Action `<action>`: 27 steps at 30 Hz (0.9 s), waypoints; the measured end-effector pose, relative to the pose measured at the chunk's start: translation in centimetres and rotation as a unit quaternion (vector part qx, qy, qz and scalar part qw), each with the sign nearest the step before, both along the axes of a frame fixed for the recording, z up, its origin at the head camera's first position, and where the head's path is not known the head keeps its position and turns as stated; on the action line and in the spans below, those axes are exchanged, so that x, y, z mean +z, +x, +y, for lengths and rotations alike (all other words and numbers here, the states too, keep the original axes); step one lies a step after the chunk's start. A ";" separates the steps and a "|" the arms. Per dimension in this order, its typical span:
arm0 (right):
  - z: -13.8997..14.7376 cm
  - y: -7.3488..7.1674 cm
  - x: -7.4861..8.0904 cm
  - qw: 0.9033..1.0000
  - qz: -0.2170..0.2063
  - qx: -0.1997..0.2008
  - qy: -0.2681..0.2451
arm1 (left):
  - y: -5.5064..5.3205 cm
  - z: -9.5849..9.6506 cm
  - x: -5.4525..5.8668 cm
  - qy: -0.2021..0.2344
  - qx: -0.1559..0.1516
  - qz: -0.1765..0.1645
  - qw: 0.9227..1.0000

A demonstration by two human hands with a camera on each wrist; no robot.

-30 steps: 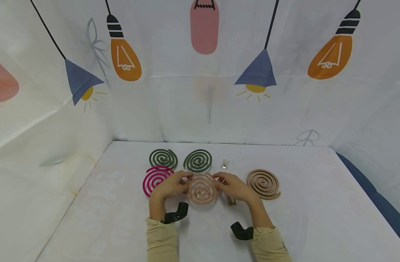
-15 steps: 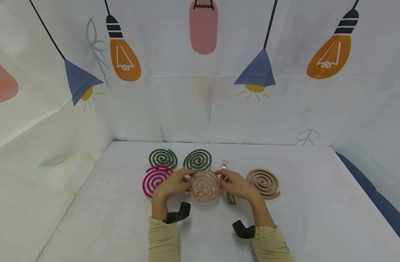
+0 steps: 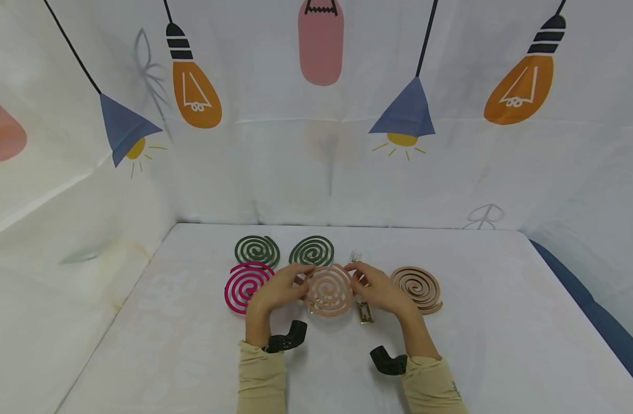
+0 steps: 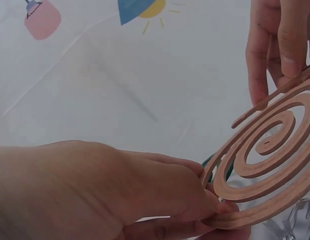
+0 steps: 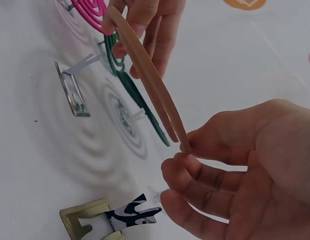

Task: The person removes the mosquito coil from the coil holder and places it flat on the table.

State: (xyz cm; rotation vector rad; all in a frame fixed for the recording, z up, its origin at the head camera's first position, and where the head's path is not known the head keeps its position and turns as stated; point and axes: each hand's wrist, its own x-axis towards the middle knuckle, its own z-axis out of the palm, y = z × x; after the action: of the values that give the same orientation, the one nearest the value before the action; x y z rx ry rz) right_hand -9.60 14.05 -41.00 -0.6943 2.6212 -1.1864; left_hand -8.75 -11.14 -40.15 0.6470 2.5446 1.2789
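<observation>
1. Holding a peach-coloured coil (image 5: 149, 77) between them near the lower centre of the head view, both hands have it by opposite edges, raised off the white table (image 3: 192, 345)

2. The left hand (image 3: 283, 286) pinches the left rim between thumb and fingers; the right hand (image 3: 378, 290) pinches the right rim, its lower fingers bent beneath with nothing seen in them

3. Neither hand is nearer: the coil lies straight between the two sets of fingertips; being round, it has no long axis, and in the right wrist view it shows nearly edge-on, slanting from the top down to the centre

4. What any move turns on, I judge, is the gap beneath: a silvery clip (image 5: 81, 109) rests on the table under the coil, apart from it, at the left of the right wrist view

5. A gold-coloured clip (image 5: 89, 209) lies lower left in that view, nearer the right hand and touching neither

6. In the head view, a magenta coil (image 3: 248, 287) sits partly behind the left hand, two green coils (image 3: 312, 253) lie above, and a tan coil (image 3: 416, 287) is just beside the right wrist
</observation>
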 end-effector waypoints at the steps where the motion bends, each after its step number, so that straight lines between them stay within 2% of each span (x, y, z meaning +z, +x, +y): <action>1: 0.0 0.0 0.0 1.000 -0.003 -0.004 0.001 | -0.1 0.1 0.0 0.001 0.000 0.001 1.000; 8: 0.5 0.0 0.4 1.000 -0.021 -0.017 -0.004 | -0.2 0.8 -0.1 0.033 -0.015 0.001 0.999; 13: 1.1 -0.2 0.5 1.000 -0.022 -0.019 -0.009 | -0.5 1.8 -0.3 0.029 -0.023 0.018 0.999; 22: 1.9 -0.3 0.6 0.999 0.001 -0.037 -0.003 | -0.4 2.8 0.1 0.020 -0.009 0.035 0.999; 27: 2.1 -0.2 0.8 0.999 -0.011 -0.046 -0.011 | -0.3 3.3 0.3 0.018 -0.006 0.031 0.999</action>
State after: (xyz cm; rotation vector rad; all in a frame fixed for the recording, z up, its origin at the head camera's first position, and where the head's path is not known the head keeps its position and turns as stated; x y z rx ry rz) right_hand -9.79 16.11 -40.21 -0.5663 2.6515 -1.2432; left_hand -9.08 -7.86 -39.82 0.7181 2.5681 1.3234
